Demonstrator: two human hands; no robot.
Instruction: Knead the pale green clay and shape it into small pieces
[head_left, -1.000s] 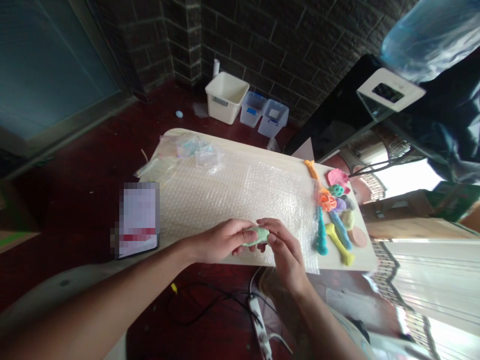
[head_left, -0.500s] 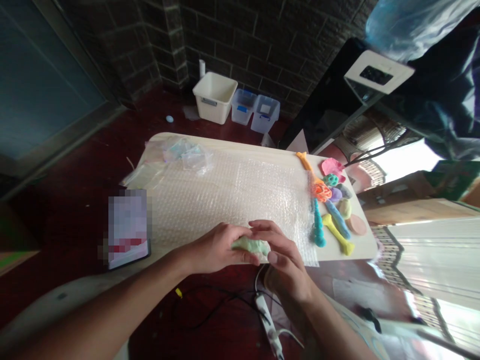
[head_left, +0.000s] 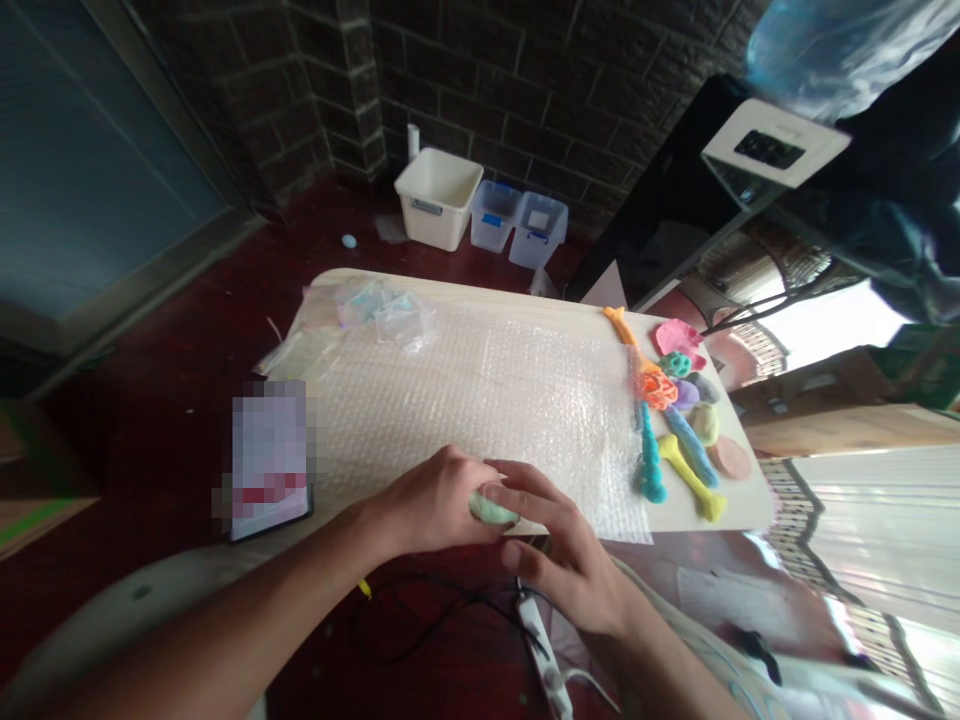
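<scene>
A lump of pale green modelling clay (head_left: 492, 508) is over the front edge of the table. My left hand (head_left: 442, 500) is closed around it from the left, hiding part of the lump. From the right, my right hand (head_left: 559, 530) reaches over, its fingertips resting on the top of the clay. The right thumb stands apart from the lump, and the fingers are stretched out. Under both hands lies a sheet of bubble wrap (head_left: 465, 400) on the pale table (head_left: 465, 300).
Coloured clay shapes sit at the table's right end, among them a yellow bone shape (head_left: 694, 480), a teal stick (head_left: 649, 455) and a pink dish (head_left: 679, 340). Clear plastic bags (head_left: 401, 318) lie back left. A blurred-out tablet-like object (head_left: 270, 455) stands front left. A power strip (head_left: 541, 645) lies below.
The clay has been turned and looks rounder and shorter in my hands. My right thumb has moved off it, downward and left. The whole view has shifted slightly.
</scene>
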